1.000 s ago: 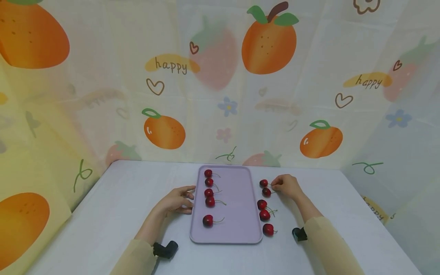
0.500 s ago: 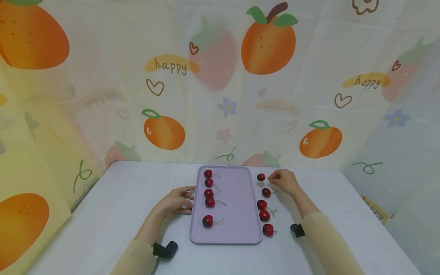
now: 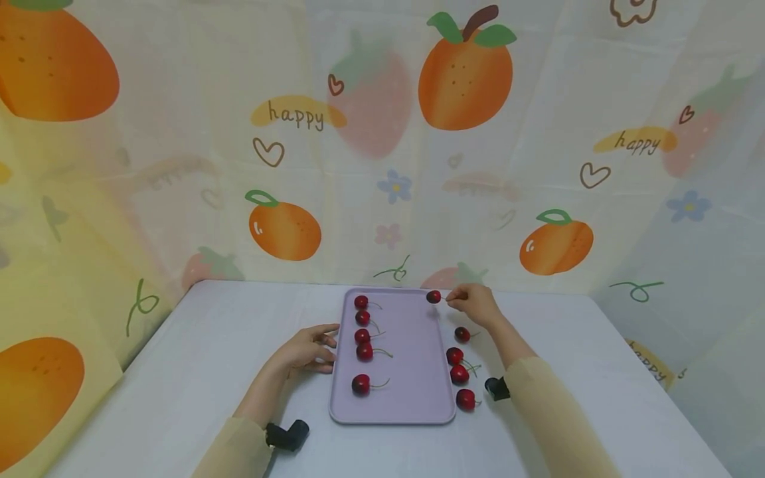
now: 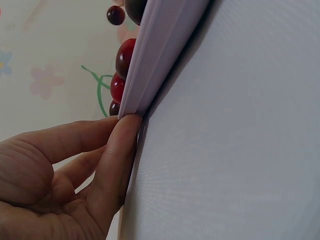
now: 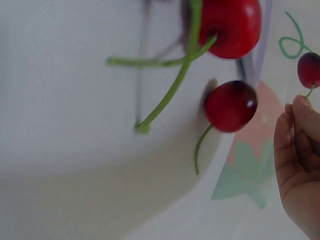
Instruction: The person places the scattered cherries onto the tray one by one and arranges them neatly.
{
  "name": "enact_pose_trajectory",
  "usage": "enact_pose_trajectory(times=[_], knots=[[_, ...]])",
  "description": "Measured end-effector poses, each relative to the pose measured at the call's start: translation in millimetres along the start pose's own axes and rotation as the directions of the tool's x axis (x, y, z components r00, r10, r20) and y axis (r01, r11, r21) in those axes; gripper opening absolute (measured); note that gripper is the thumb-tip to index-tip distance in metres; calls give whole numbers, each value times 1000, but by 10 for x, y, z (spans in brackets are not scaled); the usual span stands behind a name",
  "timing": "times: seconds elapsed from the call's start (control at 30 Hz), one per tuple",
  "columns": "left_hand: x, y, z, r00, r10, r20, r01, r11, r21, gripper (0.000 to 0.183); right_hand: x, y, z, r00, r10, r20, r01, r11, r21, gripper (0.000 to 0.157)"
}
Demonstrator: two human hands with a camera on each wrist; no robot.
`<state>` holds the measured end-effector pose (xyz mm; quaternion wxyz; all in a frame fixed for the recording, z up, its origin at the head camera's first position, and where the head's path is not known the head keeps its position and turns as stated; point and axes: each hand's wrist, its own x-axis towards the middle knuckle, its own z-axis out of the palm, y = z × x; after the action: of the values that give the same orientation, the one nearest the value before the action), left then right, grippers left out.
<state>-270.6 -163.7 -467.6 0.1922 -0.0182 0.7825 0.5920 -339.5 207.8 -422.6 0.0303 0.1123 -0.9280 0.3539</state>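
My right hand point(image 3: 476, 305) pinches a dark red cherry point(image 3: 433, 297) by its stem, over the far right corner of the lilac tray point(image 3: 406, 358). In the right wrist view, this cherry point(image 5: 308, 70) hangs at the fingertips, stem toward the hand. Several cherries point(image 3: 360, 384) lie in a column along the tray's left side, stems pointing right. On the other side, several more cherries point(image 3: 465, 399) line the tray's right edge. My left hand point(image 3: 306, 346) rests at the tray's left rim, thumb and fingers spread along it; in the left wrist view, the thumb point(image 4: 117, 150) touches the outer wall.
A white tabletop point(image 3: 179, 372) surrounds the tray. Behind it hangs a fruit-printed cloth point(image 3: 370, 199), which also runs down both sides. Black wrist cameras point(image 3: 288, 435) sit on both forearms. Two cherries beside the tray have crossing green stems point(image 5: 175, 82).
My right hand has lifted the farthest cherry of the right-hand row by its stem and carried it left and away, over the tray's far corner. The left hand has stayed put.
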Motion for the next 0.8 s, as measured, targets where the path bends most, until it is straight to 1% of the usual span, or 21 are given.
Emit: enact_pose_trajectory(times=[0.17,0.27,0.47,0.53,0.67,0.8], knots=[[3,3,2,1000,-2,-1,2,1000,4,72,64,-124,41,1000,-1,12,1,999,46,13],[-1,6,3,1000,0,0,0,1000,4,72,113,-201,68,1000,4,0,-4,998,66,12],[-34,13,-7,999,23,30,-22,999,-23,74,231,-326,168,999,-33,-20,35,993,113,13],[-44,14,-10,999,31,41,-29,999,-31,74,257,-352,207,1000,-17,-16,19,992,125,15],[-53,19,-10,999,29,44,-28,999,-24,74,282,-380,276,1000,26,-14,-24,991,131,14],[-55,30,-6,999,21,43,-20,1000,-21,75,292,-367,337,999,47,-22,-43,988,148,12]])
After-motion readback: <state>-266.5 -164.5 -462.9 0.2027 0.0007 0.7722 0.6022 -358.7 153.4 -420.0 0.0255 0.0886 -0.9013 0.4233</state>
